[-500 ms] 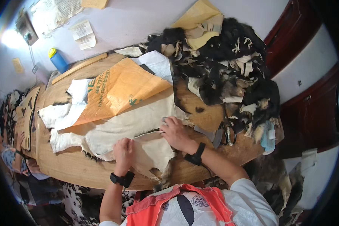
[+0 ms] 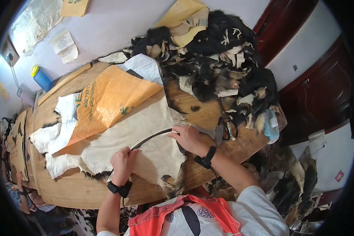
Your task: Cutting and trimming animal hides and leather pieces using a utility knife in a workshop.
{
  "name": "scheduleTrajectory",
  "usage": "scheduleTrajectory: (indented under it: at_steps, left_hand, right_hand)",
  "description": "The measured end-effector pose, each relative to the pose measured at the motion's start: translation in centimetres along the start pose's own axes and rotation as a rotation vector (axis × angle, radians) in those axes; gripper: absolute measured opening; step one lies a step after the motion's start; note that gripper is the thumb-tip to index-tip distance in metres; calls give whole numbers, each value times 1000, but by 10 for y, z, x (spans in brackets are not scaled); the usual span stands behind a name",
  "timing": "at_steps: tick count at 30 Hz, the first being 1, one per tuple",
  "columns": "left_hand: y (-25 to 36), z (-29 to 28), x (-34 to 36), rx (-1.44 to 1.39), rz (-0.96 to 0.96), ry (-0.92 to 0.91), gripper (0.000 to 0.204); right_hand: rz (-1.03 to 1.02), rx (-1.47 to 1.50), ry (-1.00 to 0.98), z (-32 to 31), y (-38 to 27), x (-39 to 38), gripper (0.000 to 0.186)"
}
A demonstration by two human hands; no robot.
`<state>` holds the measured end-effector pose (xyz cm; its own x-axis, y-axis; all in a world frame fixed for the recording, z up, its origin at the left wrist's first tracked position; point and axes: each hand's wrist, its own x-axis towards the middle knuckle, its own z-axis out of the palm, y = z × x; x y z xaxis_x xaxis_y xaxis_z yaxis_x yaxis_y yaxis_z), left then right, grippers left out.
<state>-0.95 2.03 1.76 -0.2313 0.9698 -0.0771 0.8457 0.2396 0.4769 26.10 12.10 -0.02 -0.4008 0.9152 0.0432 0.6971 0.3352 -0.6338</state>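
Note:
A pale animal hide [image 2: 124,122], skin side up, lies across the wooden table in front of me. My left hand [image 2: 122,161] is closed on the hide at the near middle, its thumb along the top. Farther right, my right hand [image 2: 188,138] pinches the hide between thumb and fingers. A dark curved line of fur edge [image 2: 155,135] runs between the two hands. An orange paper sheet [image 2: 114,94] with a white back covers the hide's far part. Scissors [image 2: 229,128] with black handles lie just beyond my right hand, beside a grey flat piece [image 2: 211,133].
Black fur scraps [image 2: 228,59] are heaped at the table's far right, with a yellow envelope [image 2: 185,17] on top. A blue bottle [image 2: 42,80] and a wooden strip [image 2: 65,83] stand at the far left. A co-worker's hand [image 2: 19,177] shows at the left edge.
The dark line between my hands has become longer and more curved, and the hide's near flap lies flatter. My right hand has tightened into a pinch. The whole view has shifted.

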Motion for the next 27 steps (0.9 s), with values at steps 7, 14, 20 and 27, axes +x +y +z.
scheduleTrajectory:
  at_steps: [7,14,20,27]
  left_hand:
    - [-1,5,3,39,22,57,39]
    - [-73,-35,40,-170,119,487,26]
    - [-162,-96,142,-182,-151,408,56]
    - [-202,-108,149,-956,-386,119,55]
  right_hand:
    - [11,-63,144,8,4,2,33]
    - [363,-218,67,-25,-18,-1,50]
    - [-286,-336,-147,6,-40,-49,76]
    - [-224,-243,-144,13,-38,-55,75]
